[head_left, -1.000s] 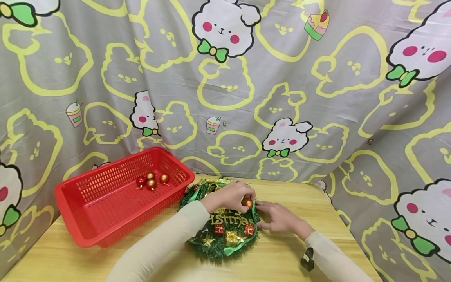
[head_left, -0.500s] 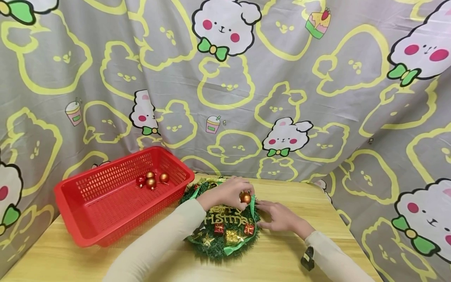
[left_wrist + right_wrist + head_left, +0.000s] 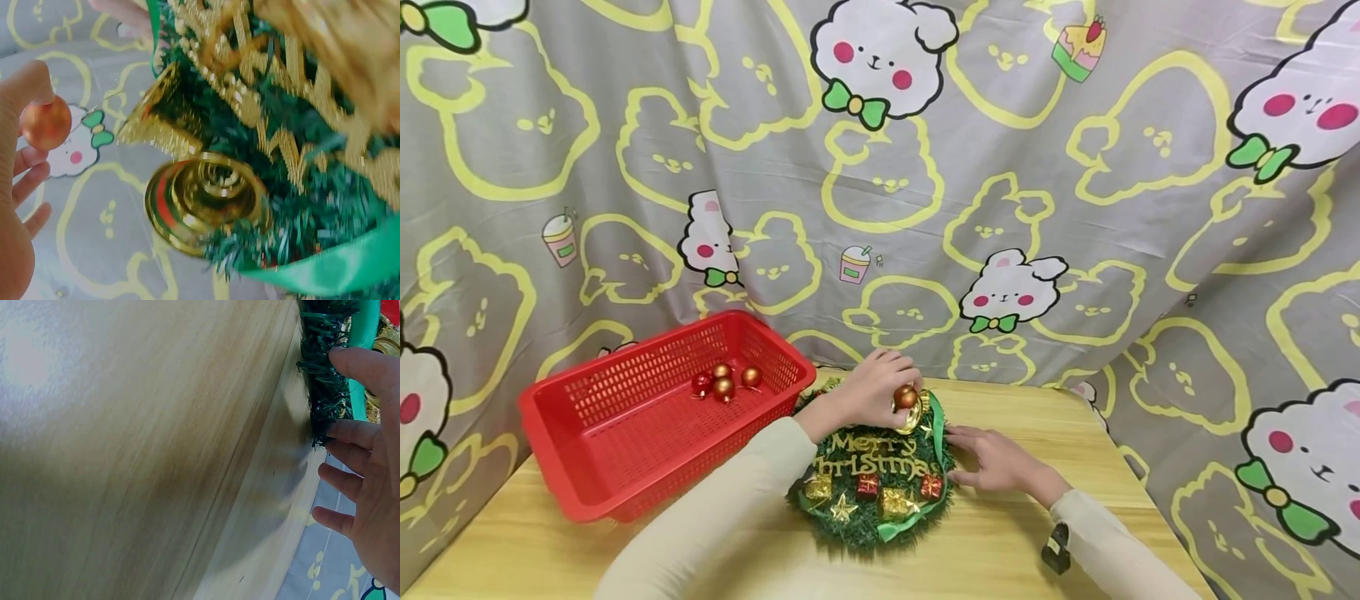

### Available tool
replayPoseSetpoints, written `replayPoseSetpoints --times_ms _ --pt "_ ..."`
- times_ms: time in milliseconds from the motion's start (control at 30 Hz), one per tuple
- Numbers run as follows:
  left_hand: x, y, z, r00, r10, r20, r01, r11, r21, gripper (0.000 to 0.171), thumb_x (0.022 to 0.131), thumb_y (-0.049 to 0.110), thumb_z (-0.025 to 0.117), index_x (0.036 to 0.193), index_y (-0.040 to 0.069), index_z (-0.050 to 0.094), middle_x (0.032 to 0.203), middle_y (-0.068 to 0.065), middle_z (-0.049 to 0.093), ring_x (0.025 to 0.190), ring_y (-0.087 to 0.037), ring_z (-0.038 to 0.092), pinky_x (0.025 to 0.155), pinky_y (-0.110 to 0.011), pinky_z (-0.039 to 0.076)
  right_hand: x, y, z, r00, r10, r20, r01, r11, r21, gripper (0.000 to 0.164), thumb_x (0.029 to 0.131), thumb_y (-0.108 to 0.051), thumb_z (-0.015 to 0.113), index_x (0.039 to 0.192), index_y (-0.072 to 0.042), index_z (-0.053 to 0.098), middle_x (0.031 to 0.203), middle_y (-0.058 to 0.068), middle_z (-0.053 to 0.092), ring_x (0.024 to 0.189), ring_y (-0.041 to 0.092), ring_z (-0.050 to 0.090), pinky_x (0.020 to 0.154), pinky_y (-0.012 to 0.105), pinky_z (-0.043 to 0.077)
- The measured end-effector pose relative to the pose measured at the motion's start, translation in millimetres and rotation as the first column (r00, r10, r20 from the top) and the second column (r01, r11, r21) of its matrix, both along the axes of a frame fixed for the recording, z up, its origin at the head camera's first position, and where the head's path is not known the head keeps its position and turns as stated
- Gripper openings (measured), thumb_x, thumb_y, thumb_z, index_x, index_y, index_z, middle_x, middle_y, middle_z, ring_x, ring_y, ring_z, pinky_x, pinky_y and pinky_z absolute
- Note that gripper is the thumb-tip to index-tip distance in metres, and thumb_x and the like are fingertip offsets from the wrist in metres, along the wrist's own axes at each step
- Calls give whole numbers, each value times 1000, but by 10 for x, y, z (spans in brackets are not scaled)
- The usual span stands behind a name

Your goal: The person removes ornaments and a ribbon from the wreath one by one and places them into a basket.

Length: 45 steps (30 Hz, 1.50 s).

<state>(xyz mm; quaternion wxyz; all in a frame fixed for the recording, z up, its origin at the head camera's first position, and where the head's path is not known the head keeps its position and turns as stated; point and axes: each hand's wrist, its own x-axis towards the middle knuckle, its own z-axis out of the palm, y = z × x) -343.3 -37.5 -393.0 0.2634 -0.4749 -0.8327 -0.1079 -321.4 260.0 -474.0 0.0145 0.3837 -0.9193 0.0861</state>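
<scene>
One bauble (image 3: 49, 125) — in left hand (image 3: 871, 390)

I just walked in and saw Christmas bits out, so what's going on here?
A person is working at a decorated wreath on a wooden table. Their left hand pinches a bronze ball near the wreath's far edge, apart from the greenery; their right hand touches the wreath's right edge, fingers extended. The wreath already carries gold bells and small gift boxes. Three more bronze balls and a red ball lie in the red basket to the left.
</scene>
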Motion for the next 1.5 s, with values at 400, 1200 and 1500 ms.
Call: replayPoseSetpoints --times_ms 400,1200,1500 --pt "-64 -406 235 988 99 -118 -86 991 105 29 73 25 76 99 21 64 102 2 63 101 -22 58 97 -46 46 2 2 3 1000 0 -7 0 1000 14 74 93 -55 64 140 2 58 151 20 52 134 41 55 111 54 44" --pt "-1 -1609 522 948 287 -140 -238 928 287 29 71 23 72 98 13 68 92 -4 62 91 -28 56 93 -53 45 -9 23 0 1000 8 -22 -8 1000 6 75 93 -56 64 141 3 57 150 22 52 134 43 54 110 56 43" --pt "46 -2032 431 928 348 -134 -298 908 293 28 71 22 72 96 10 68 92 -8 64 96 -33 58 93 -55 43 -5 22 -17 1000 8 -11 -8 1000 8 74 93 -55 64 141 2 57 151 22 52 135 42 54 111 55 43"
